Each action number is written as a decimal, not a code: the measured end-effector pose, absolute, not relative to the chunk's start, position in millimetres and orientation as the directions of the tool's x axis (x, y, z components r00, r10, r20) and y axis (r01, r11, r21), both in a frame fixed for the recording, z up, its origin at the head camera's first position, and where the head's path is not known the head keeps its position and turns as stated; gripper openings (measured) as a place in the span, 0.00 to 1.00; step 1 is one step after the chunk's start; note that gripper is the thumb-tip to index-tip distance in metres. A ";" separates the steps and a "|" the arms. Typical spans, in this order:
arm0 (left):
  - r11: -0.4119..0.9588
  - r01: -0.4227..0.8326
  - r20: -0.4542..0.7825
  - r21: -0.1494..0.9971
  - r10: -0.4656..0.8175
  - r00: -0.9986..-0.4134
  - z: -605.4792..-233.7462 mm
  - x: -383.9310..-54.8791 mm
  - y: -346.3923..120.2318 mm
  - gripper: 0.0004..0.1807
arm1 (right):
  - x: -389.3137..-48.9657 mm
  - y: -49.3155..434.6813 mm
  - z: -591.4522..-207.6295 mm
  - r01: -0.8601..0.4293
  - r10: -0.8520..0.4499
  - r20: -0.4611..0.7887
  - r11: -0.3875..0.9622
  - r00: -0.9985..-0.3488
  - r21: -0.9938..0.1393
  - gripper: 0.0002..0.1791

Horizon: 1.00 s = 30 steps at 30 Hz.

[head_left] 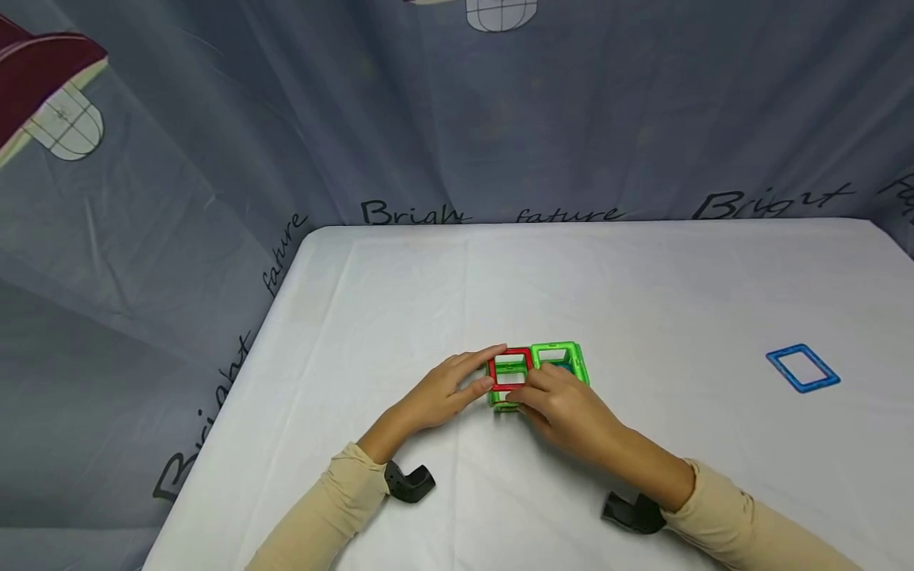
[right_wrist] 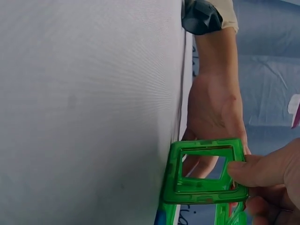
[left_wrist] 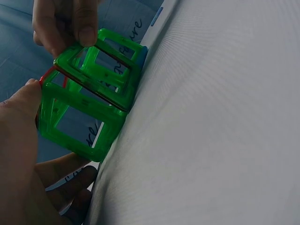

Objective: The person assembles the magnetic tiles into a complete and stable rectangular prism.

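Observation:
A small boxy build of magnetic tiles stands on the white table, in the head view's middle. A red square tile [head_left: 512, 387] lies on top of its left part; green square tiles [head_left: 575, 349] [left_wrist: 77, 138] [right_wrist: 201, 197] form the other visible sides. Low at the right part, a bit of blue tile [left_wrist: 142, 56] shows. My left hand [head_left: 441, 396] touches the red tile's left side with thumb and extended forefinger, its other fingers spread below. My right hand [head_left: 571, 412] pinches the build's near upper edge, thumb [right_wrist: 255, 172] on a green tile. Its other fingers are partly hidden.
A single blue square tile [head_left: 803, 386] lies flat on the table [head_left: 678, 301], far to the right. Dark wrist cameras [head_left: 410, 484] [head_left: 634, 514] sit under both sleeves. Grey-blue printed cloth [head_left: 571, 119] hangs behind the table and at its left.

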<state>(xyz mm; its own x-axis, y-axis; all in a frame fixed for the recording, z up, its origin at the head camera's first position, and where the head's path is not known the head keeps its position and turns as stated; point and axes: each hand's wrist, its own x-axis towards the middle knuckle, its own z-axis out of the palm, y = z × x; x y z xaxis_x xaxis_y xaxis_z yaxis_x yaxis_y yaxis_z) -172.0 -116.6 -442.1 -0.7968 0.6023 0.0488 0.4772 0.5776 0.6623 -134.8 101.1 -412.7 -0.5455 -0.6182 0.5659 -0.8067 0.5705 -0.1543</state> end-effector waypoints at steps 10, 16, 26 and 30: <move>0.574 0.464 0.037 0.675 0.601 -0.798 -443.3 -171.4 -116.8 0.27 | -135.9 100.0 -416.8 -0.818 -0.621 0.579 0.554 -0.529 -0.154 0.13; 0.571 0.474 0.040 0.670 0.610 -0.791 -442.9 -172.8 -116.3 0.27 | -135.7 100.9 -416.2 -0.815 -0.616 0.578 0.557 -0.535 -0.160 0.14; 0.570 0.468 0.037 0.675 0.608 -0.793 -444.7 -173.6 -115.7 0.31 | -136.5 103.2 -417.5 -0.817 -0.637 0.545 0.549 -0.546 -0.177 0.13; 0.573 0.472 0.038 0.670 0.608 -0.793 -444.4 -172.7 -116.1 0.33 | -136.4 103.4 -417.2 -0.820 -0.646 0.534 0.543 -0.545 -0.180 0.13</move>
